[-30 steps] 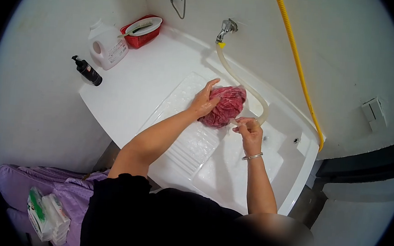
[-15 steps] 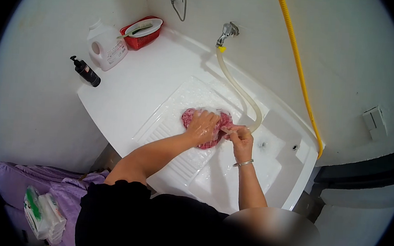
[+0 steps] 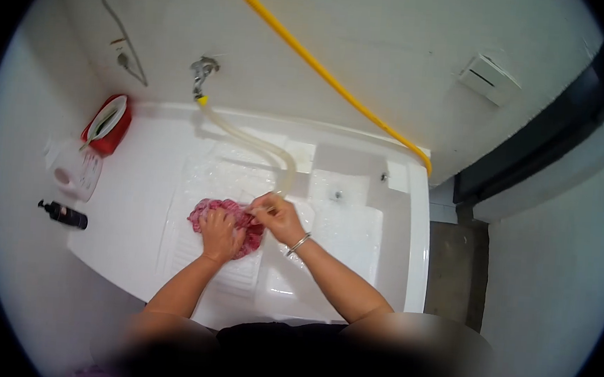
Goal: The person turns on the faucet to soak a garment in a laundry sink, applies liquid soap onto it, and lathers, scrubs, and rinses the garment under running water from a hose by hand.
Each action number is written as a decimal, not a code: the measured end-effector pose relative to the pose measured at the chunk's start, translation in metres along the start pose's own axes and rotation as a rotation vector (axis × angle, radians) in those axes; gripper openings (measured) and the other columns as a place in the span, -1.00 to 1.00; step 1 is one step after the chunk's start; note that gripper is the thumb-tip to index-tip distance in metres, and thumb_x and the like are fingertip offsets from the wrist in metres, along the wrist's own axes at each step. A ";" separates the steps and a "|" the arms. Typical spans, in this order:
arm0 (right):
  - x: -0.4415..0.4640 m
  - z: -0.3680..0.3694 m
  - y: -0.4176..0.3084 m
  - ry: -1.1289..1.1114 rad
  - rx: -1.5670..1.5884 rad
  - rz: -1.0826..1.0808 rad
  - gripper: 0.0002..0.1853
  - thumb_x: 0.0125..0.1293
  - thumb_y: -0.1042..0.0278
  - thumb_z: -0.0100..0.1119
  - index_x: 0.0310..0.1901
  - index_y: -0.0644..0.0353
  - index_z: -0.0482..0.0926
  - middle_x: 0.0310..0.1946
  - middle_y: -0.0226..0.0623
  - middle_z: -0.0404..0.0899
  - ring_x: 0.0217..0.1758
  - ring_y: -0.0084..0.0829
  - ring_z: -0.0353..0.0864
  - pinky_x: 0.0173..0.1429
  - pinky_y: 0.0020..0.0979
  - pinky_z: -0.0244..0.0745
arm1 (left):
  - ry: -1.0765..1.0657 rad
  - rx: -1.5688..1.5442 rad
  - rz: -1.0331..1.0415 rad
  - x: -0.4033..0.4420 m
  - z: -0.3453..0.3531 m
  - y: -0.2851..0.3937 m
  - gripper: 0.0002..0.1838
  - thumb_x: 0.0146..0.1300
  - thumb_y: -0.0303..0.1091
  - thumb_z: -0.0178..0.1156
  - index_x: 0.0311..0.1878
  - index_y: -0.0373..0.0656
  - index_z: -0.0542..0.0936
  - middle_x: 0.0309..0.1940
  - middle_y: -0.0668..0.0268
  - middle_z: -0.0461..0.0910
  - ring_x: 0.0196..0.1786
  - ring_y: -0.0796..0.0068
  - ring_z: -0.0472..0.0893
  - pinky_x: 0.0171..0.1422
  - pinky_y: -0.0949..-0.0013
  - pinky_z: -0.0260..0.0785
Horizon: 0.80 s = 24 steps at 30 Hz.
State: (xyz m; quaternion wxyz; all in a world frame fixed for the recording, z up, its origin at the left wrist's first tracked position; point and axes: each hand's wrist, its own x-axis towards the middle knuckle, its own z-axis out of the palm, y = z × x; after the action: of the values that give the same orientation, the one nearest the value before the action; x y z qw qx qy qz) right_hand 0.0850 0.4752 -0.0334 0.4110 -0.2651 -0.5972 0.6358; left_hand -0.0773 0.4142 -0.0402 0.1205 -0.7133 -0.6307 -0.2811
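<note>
A bunched, wet pink-and-white patterned cloth (image 3: 253, 244) lies on the ribbed washboard part (image 3: 238, 276) of a white laundry sink. My left hand (image 3: 219, 237) presses down on the cloth from above, its fingers slightly apart and curled into the folds. Pinched in my right hand (image 3: 279, 218), just right of the cloth, is the end of a clear hose (image 3: 284, 161). That hose runs from the wall tap (image 3: 201, 80) and has a yellow piece at its top. Whether water flows from the hose is hard to see. A bangle (image 3: 299, 243) circles my right wrist.
The deep sink basin (image 3: 355, 224) lies right of the washboard. On the left ledge stand a black pump bottle (image 3: 65, 215), a pale jug (image 3: 79, 173) and a red basket (image 3: 114, 137) with a white bowl and brush. A yellow hose (image 3: 324, 71) hangs along the wall.
The camera view has turned and shifted, so the sink and tap appear further left. Both hands stay at the cloth; the white foam seen on top of it earlier is less visible now.
</note>
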 end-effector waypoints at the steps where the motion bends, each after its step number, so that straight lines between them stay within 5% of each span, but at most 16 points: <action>1: 0.005 0.003 0.000 0.014 -0.024 0.039 -0.89 0.20 0.45 0.04 -0.27 0.29 0.44 -0.32 -0.28 0.55 -0.30 -0.53 0.56 -0.24 -0.53 0.51 | -0.093 -0.033 -0.007 -0.004 0.017 -0.022 -0.84 -0.10 -0.27 0.15 -0.48 -0.13 0.47 -0.38 0.19 0.40 -0.17 0.14 0.37 -0.08 0.14 0.15; 4: 0.005 0.014 -0.004 0.017 -0.024 0.086 -0.92 0.20 0.47 0.02 -0.30 0.28 0.44 -0.36 -0.32 0.53 -0.34 -0.56 0.54 -0.27 -0.53 0.50 | -0.467 -0.119 -0.159 0.041 0.027 -0.038 -0.76 -0.11 -0.26 0.18 -0.37 -0.14 0.44 -0.25 0.16 0.40 -0.09 0.10 0.38 -0.04 0.09 0.23; 7: 0.010 0.011 -0.009 0.006 -0.015 0.048 -0.94 0.20 0.48 0.01 -0.33 0.27 0.43 -0.38 -0.35 0.51 -0.38 -0.58 0.52 -0.29 -0.53 0.49 | -0.428 -0.084 -0.297 0.069 0.021 -0.029 -0.61 -0.10 -0.09 0.23 -0.23 -0.11 0.46 -0.12 0.15 0.39 -0.02 0.09 0.37 0.01 0.05 0.23; 9: 0.005 0.006 0.001 0.013 -0.035 0.000 -0.95 0.19 0.48 0.01 -0.35 0.25 0.43 -0.38 -0.37 0.50 -0.40 -0.59 0.50 -0.29 -0.53 0.49 | -0.317 0.407 -0.329 0.057 0.010 -0.020 -0.40 -0.14 0.06 0.26 -0.05 -0.08 0.44 0.03 0.13 0.32 0.07 0.08 0.33 0.07 0.03 0.20; 11: -0.001 0.001 -0.008 0.007 -0.039 0.026 -0.96 0.19 0.49 0.01 -0.34 0.25 0.43 -0.37 -0.37 0.49 -0.40 -0.60 0.50 -0.29 -0.54 0.49 | -0.574 0.087 -0.495 0.047 0.000 -0.016 -0.34 -0.17 0.06 0.26 0.04 -0.05 0.42 0.10 0.08 0.27 0.14 0.03 0.26 0.12 -0.01 0.15; 14: -0.003 0.002 0.002 0.007 -0.045 0.004 -0.95 0.19 0.47 0.03 -0.33 0.24 0.44 -0.37 -0.38 0.49 -0.40 -0.62 0.50 -0.28 -0.55 0.50 | -0.167 0.101 -0.201 0.001 0.011 -0.001 -0.55 -0.15 -0.25 0.24 -0.10 -0.09 0.46 0.04 0.08 0.30 0.13 0.05 0.26 0.13 -0.04 0.10; 19: 0.006 0.013 0.001 0.006 -0.026 0.115 -0.92 0.19 0.44 0.06 -0.32 0.25 0.44 -0.41 -0.39 0.50 -0.42 -0.62 0.50 -0.29 -0.55 0.50 | -0.346 0.068 -0.251 0.036 0.034 -0.036 -0.55 -0.08 -0.23 0.21 -0.06 -0.07 0.38 -0.07 0.08 0.41 0.04 0.02 0.37 0.06 -0.01 0.20; 20: 0.010 0.013 -0.004 0.004 -0.056 0.123 -0.92 0.19 0.45 0.06 -0.32 0.25 0.44 -0.41 -0.39 0.50 -0.42 -0.61 0.50 -0.29 -0.54 0.51 | -0.570 -0.006 -0.448 0.068 0.033 -0.037 -0.47 -0.04 -0.15 0.21 0.03 -0.04 0.33 -0.05 0.11 0.43 -0.01 0.04 0.42 0.05 0.00 0.23; 24: 0.003 0.008 0.002 -0.005 -0.035 0.062 -0.92 0.21 0.43 0.04 -0.32 0.25 0.45 -0.41 -0.38 0.51 -0.41 -0.60 0.51 -0.29 -0.54 0.51 | -0.458 0.312 -0.437 0.075 0.021 -0.023 -0.43 -0.06 -0.06 0.24 0.03 -0.06 0.38 0.04 0.11 0.36 0.10 0.04 0.34 0.09 -0.06 0.17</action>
State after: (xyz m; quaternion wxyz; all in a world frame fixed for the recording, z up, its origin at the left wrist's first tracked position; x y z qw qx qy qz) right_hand 0.0758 0.4736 -0.0335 0.3851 -0.2890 -0.6007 0.6383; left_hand -0.0908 0.4919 -0.0203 0.0205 -0.5791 -0.8143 -0.0331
